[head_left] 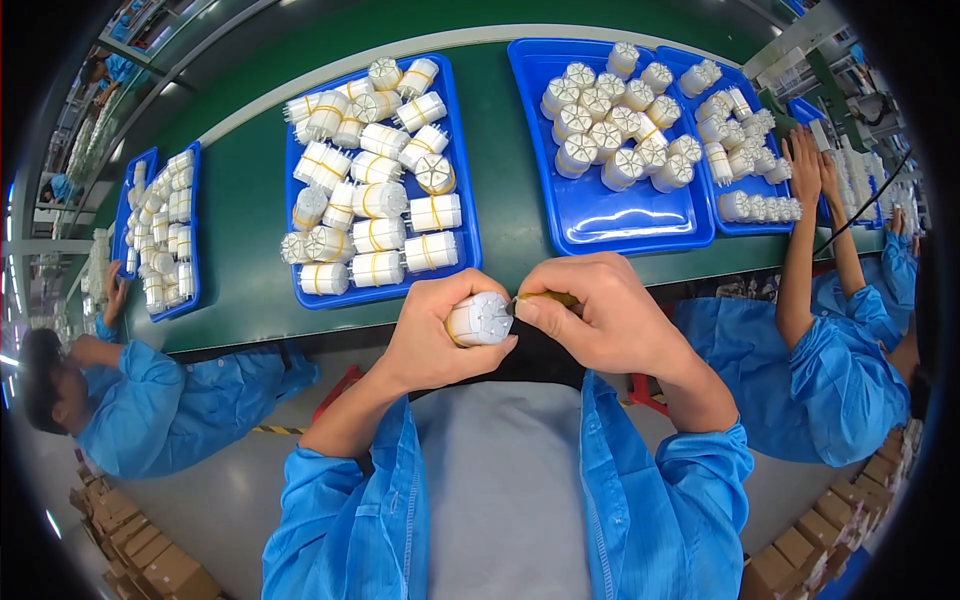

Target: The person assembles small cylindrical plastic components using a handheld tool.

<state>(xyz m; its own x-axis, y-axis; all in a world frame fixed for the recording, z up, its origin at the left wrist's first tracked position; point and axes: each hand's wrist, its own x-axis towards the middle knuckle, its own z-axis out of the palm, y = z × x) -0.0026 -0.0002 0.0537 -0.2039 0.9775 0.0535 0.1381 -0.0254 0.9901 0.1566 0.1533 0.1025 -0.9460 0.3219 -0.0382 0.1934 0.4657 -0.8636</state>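
Two hands meet above my lap at the green table's point(250, 215) near edge, my left hand point(432, 335) wrapped around a small, light-looking, rigid white ribbed cylinder point(480, 319), best gripped by its barrel, my right hand point(600, 315) pinching a yellow-handled tool point(548, 298) against its face.

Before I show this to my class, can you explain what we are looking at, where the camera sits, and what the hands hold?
The camera sits on a worker's head, looking down; its wide lens bends straight edges. The left hand holds a white ribbed cylinder. The right hand presses a thin yellow-handled tool against its end. Ahead, on the green bench, a blue tray holds more such cylinders with yellow bands. Another blue tray stands to its right. Other people in blue coats work on both sides.
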